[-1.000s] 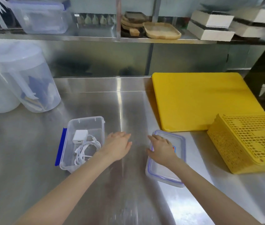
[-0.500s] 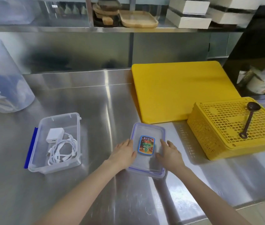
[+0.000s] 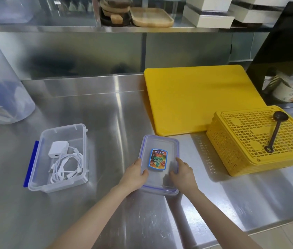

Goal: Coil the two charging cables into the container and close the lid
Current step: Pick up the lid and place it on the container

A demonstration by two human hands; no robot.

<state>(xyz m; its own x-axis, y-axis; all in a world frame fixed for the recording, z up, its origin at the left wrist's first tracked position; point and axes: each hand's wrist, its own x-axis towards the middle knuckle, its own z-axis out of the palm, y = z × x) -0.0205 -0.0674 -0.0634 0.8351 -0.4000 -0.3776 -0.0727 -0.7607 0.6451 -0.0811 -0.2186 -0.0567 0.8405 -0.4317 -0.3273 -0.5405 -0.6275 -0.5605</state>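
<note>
A clear plastic container (image 3: 81,130) with a blue clip on its left side stands open on the steel counter at the left. Inside it lie coiled white charging cables (image 3: 66,167) and a white charger block (image 3: 58,149). The clear lid (image 3: 160,143), blue-rimmed with a colourful sticker, lies flat on the counter in the middle. My left hand (image 3: 135,174) grips the lid's left edge, thumb on top. My right hand (image 3: 182,175) grips its right edge the same way. Both hands are well to the right of the container.
A yellow cutting board (image 3: 199,97) lies behind the lid. An upturned yellow basket (image 3: 253,141) with a dark spoon (image 3: 276,131) on it sits at the right. A translucent jug (image 3: 2,90) stands far left. A shelf above holds wooden trays and boxes.
My left hand crossed from beside the container to the lid's left edge, and my right hand shifted to its right edge. The view swung right.
</note>
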